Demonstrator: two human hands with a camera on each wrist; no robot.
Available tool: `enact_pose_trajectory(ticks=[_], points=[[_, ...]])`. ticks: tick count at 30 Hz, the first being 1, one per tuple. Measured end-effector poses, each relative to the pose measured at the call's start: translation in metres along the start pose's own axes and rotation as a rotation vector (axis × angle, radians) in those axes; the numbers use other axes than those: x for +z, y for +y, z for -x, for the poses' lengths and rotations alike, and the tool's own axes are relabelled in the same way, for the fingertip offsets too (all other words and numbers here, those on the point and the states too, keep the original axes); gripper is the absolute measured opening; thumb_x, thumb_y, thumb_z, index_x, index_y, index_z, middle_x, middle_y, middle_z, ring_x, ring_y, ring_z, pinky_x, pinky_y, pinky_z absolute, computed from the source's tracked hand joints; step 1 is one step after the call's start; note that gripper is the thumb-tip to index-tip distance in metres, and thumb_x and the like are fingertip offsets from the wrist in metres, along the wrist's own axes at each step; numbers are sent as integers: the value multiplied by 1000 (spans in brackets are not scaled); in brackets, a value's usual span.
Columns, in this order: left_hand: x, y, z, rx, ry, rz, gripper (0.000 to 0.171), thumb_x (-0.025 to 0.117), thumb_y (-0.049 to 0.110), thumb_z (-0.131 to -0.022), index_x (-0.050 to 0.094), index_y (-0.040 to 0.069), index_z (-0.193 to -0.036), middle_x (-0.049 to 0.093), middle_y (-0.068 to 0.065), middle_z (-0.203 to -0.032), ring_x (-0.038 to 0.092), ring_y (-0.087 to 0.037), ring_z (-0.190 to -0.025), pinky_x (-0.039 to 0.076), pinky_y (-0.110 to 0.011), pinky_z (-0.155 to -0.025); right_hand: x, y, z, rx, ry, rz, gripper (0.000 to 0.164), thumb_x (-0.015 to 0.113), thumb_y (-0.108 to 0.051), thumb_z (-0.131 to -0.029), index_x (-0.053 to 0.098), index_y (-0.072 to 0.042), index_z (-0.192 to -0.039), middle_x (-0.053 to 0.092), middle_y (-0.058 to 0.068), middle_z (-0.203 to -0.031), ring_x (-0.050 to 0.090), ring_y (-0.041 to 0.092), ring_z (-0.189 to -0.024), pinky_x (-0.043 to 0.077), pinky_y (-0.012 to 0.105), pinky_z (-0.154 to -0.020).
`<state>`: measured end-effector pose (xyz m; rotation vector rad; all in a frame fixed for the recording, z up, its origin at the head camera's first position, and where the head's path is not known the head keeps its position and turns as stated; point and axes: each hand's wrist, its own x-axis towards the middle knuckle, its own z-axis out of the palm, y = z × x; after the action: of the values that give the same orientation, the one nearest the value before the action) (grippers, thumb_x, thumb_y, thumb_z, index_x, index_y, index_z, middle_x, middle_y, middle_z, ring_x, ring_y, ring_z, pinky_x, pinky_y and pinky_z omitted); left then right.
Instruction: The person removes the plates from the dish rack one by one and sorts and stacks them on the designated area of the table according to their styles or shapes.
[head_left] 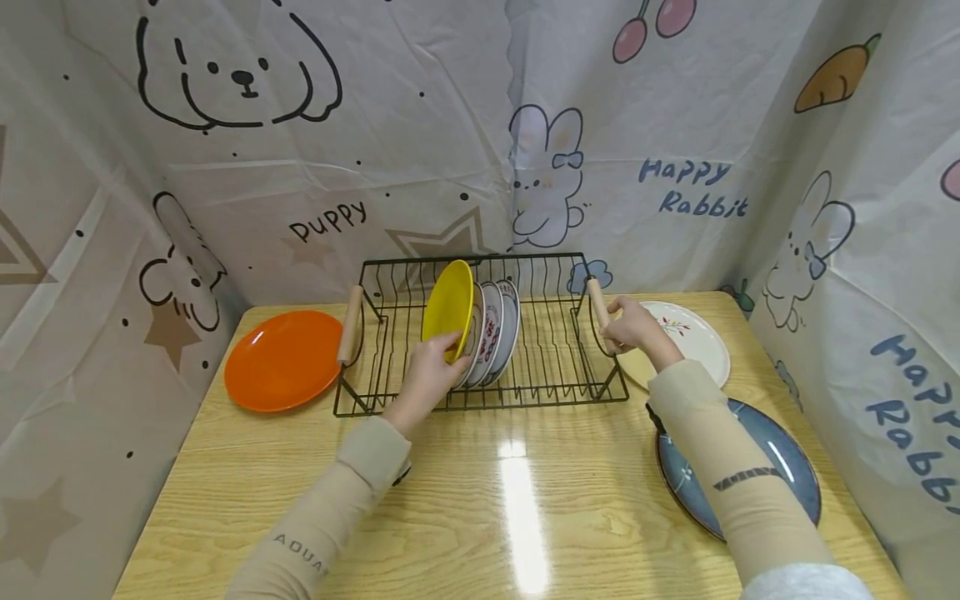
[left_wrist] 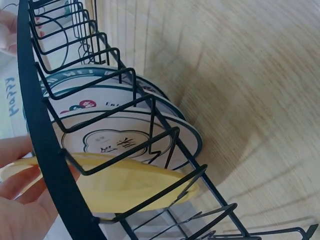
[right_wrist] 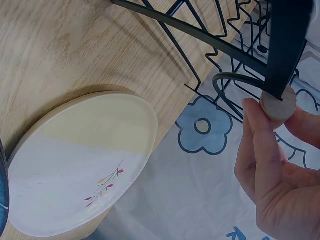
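Observation:
A yellow plate (head_left: 447, 304) stands on edge in the black wire dish rack (head_left: 547, 392), leaning left. My left hand (head_left: 429, 373) pinches its near rim between thumb and fingers; the left wrist view shows the yellow plate (left_wrist: 125, 185) behind the rack's wires. Directly right of it several patterned white plates (head_left: 501, 329) stand upright in the slots. My right hand (head_left: 637, 323) grips the rack's right wooden handle (head_left: 598, 304). In the right wrist view, fingers and thumb curl round the end of that handle (right_wrist: 279, 106).
An orange plate (head_left: 283, 361) lies on the table left of the rack. To the right lie a white-and-cream plate (head_left: 701, 342) with a sprig design and a dark blue plate (head_left: 780, 450), partly under my right forearm. A printed curtain (head_left: 442, 125) hangs behind and at both sides.

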<state>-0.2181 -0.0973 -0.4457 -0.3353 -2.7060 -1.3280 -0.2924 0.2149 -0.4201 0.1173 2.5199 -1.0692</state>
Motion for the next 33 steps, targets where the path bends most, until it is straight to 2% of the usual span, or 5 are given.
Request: enact_pose_trajectory(ticks=[6, 13, 22, 28, 33], points=[[3, 2, 1, 35, 40, -57, 40, 63, -2, -81, 55, -5, -120, 56, -23, -117, 58, -32, -103, 52, -28, -73, 0, -2, 1, 2, -5, -9, 47, 53, -3, -85, 32, 8, -126, 46, 25, -100, 55, 20, -65, 53, 36, -63], [4, 2, 2, 39, 59, -61, 38, 61, -6, -81, 56, -5, -119, 56, -24, -116, 59, -34, -102, 53, -26, -69, 0, -4, 2, 1, -6, -9, 47, 52, -1, -85, 31, 9, -126, 45, 25, -99, 54, 18, -63, 53, 34, -61], [-3, 3, 2, -29, 66, -18, 35, 61, -3, -81, 58, -5, -116, 61, -26, -108, 63, -32, -88, 54, -24, -61, 0, -3, 2, 1, -1, -17, 47, 53, -2, -85, 32, 8, -126, 45, 29, -105, 57, 23, -70, 54, 36, -64], [-15, 1, -1, -38, 139, -8, 29, 63, 0, -80, 63, -8, -108, 64, -27, -97, 65, -31, -80, 54, -29, -60, 1, -3, 2, 1, -6, -18, 47, 52, -2, -85, 32, 8, -126, 46, 28, -104, 57, 24, -70, 54, 39, -67], [-27, -2, -6, -110, 198, 100, 24, 65, 0, -78, 65, -11, -100, 65, -26, -86, 64, -30, -70, 53, -31, -56, 1, -3, 2, 6, -9, -10, 47, 53, -2, -84, 32, 7, -126, 47, 26, -99, 57, 26, -72, 53, 34, -61]])
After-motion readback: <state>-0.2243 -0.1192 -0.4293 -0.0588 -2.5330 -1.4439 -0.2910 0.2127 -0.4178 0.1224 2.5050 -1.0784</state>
